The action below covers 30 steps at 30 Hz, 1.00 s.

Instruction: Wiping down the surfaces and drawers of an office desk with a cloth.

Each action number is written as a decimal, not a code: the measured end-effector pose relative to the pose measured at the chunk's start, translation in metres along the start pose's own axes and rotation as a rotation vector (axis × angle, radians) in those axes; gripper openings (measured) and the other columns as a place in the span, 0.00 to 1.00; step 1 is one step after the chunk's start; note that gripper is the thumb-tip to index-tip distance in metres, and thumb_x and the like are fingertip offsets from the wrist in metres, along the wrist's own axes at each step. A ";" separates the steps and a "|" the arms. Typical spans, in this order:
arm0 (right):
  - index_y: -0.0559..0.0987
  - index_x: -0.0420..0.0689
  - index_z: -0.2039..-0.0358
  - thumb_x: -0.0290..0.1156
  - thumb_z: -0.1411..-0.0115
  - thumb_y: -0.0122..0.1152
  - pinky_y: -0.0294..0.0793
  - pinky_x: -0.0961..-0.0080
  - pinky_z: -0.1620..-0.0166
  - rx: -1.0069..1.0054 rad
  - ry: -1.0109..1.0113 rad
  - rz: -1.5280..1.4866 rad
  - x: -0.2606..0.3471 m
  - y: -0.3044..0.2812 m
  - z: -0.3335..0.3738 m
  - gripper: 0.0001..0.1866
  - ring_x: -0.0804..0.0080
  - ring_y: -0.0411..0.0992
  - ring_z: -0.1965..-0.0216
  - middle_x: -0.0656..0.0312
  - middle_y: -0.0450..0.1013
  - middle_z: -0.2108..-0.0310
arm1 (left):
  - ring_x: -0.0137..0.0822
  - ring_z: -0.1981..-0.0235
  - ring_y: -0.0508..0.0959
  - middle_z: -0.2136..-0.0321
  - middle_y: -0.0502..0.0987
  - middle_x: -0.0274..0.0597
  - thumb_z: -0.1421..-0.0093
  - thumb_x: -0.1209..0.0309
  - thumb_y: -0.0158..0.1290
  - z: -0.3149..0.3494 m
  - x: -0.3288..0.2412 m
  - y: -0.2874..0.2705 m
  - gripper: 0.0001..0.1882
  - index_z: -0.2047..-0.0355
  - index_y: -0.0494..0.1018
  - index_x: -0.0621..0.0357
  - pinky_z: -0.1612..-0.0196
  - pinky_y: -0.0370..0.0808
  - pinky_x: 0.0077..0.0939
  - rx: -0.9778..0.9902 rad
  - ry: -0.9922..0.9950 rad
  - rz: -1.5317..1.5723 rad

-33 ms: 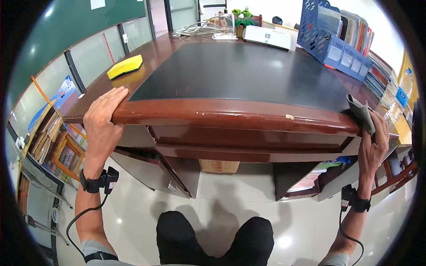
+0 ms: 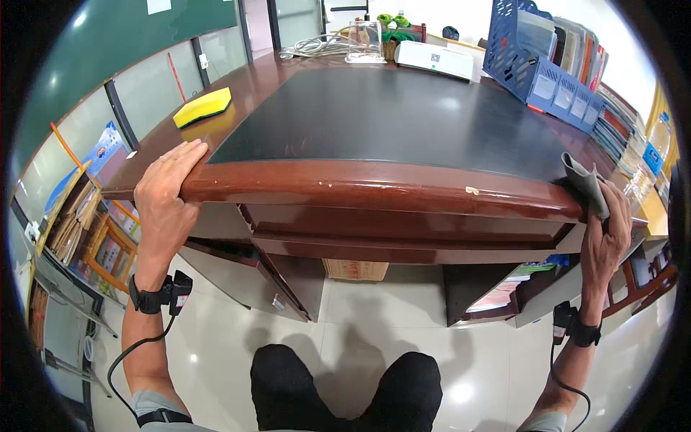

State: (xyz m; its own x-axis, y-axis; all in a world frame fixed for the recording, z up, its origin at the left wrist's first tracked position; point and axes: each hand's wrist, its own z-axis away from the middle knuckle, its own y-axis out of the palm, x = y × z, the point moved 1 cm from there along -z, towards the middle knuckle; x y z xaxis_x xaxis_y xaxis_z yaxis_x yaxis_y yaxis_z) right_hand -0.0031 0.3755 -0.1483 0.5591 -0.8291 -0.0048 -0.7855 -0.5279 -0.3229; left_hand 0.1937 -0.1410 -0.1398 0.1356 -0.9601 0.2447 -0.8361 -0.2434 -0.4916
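A brown wooden desk with a black inlaid top stands in front of me. At its front left corner rests my left hand, fingers stretched flat over the edge and the thumb lower down; it holds nothing. My right hand is at the front right corner, closed on a folded grey cloth. The cloth lies against the desk's edge, and some of the fingers are hidden. Beyond my left hand a yellow sponge eraser with a dark underside lies on the desktop.
A blue file rack with folders stands back right, beside stacked books and a plastic bottle. A white box, a potted plant and coiled cable sit along the back. Below left, a cabinet door stands ajar.
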 end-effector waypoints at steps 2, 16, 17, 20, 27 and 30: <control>0.81 0.39 0.53 0.22 0.42 0.60 0.65 0.65 0.40 0.037 -0.011 -0.024 0.010 -0.001 -0.003 0.15 0.58 0.73 0.48 0.53 0.77 0.53 | 0.47 0.48 0.79 0.53 0.81 0.45 0.56 0.85 0.59 -0.002 -0.001 -0.001 0.26 0.53 0.78 0.58 0.44 0.74 0.39 0.004 0.003 -0.003; 0.76 0.33 0.52 0.27 0.34 0.52 0.69 0.71 0.46 0.381 0.089 -0.023 0.008 -0.004 -0.020 0.14 0.62 0.73 0.53 0.52 0.75 0.55 | 0.48 0.51 0.80 0.55 0.82 0.47 0.63 0.86 0.55 0.002 0.016 -0.004 0.29 0.55 0.79 0.60 0.47 0.76 0.37 -0.046 0.091 0.043; 0.77 0.32 0.53 0.26 0.35 0.52 0.68 0.70 0.46 0.388 0.052 -0.036 0.012 -0.004 -0.020 0.14 0.61 0.73 0.52 0.51 0.75 0.55 | 0.49 0.50 0.80 0.55 0.82 0.48 0.63 0.88 0.52 0.001 0.015 -0.008 0.30 0.56 0.79 0.61 0.47 0.76 0.40 0.014 0.075 0.031; 0.77 0.32 0.54 0.28 0.36 0.52 0.67 0.63 0.44 0.418 0.033 0.031 0.016 -0.022 -0.018 0.14 0.53 0.72 0.52 0.48 0.74 0.56 | 0.50 0.50 0.80 0.56 0.81 0.51 0.63 0.86 0.51 -0.002 0.011 -0.006 0.28 0.57 0.79 0.64 0.46 0.75 0.44 0.074 0.067 0.119; 0.76 0.33 0.59 0.27 0.41 0.55 0.66 0.53 0.47 0.405 0.102 -0.067 0.025 -0.015 -0.010 0.12 0.44 0.70 0.56 0.45 0.71 0.60 | 0.47 0.51 0.81 0.56 0.82 0.48 0.46 0.78 0.57 -0.003 0.008 -0.013 0.13 0.60 0.81 0.59 0.48 0.76 0.41 0.160 -0.061 0.202; 0.75 0.33 0.58 0.28 0.40 0.55 0.63 0.49 0.44 0.431 0.056 -0.033 0.021 -0.018 -0.012 0.13 0.41 0.69 0.54 0.44 0.71 0.59 | 0.44 0.50 0.80 0.55 0.82 0.44 0.46 0.78 0.58 -0.007 0.008 -0.017 0.13 0.59 0.81 0.56 0.48 0.76 0.38 0.209 -0.139 0.238</control>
State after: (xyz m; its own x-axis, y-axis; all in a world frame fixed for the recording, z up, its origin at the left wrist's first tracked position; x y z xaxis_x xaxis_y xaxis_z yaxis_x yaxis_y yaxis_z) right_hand 0.0204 0.3653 -0.1314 0.5575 -0.8280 0.0597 -0.5785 -0.4390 -0.6875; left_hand 0.2059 -0.1438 -0.1238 0.0330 -0.9994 -0.0068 -0.7284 -0.0194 -0.6849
